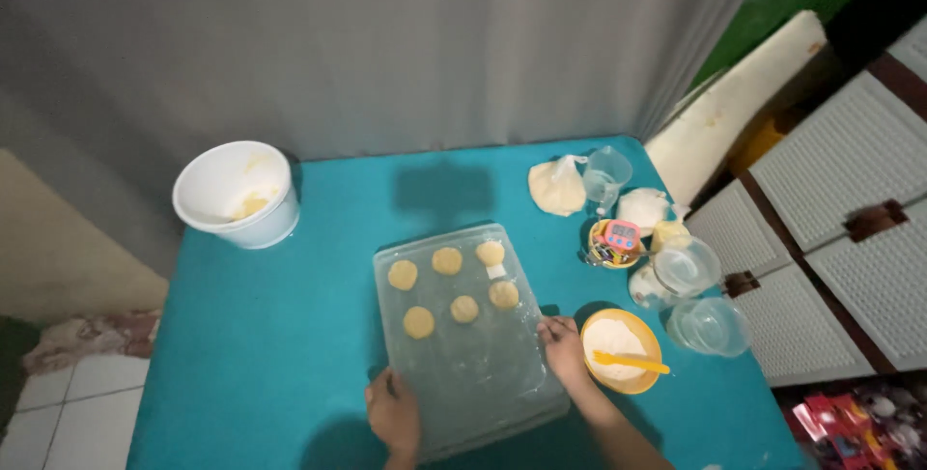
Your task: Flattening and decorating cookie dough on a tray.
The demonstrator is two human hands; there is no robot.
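Baking tray [473, 364], metal, on the teal table [290, 335], carrying six dough rounds [452, 288] at its far end. Left hand [393, 414] grips the tray's near-left edge; right hand [562, 349] clasps its right edge. Adjacent: orange bowl [621, 350] of flour, white bucket [237, 194] at far left.

The rectangular baking tray [473, 354] looks like dull grey metal with a faint sheen, its surface smeared and slightly cloudy. The round pale-yellow dough discs [447, 260] on it appear soft and matt. The table is covered in a smooth teal cloth or sheet [270, 335] with a flat, low-gloss finish. The large white round bucket [235, 195] looks like smooth plastic. The orange bowl [621, 350] is glossy plastic holding matt white powder, with an orange plastic spatula [630, 363] across it. The clear cups [710, 325] are transparent, shiny plastic. The backdrop is matt grey pleated curtain fabric [435, 45].
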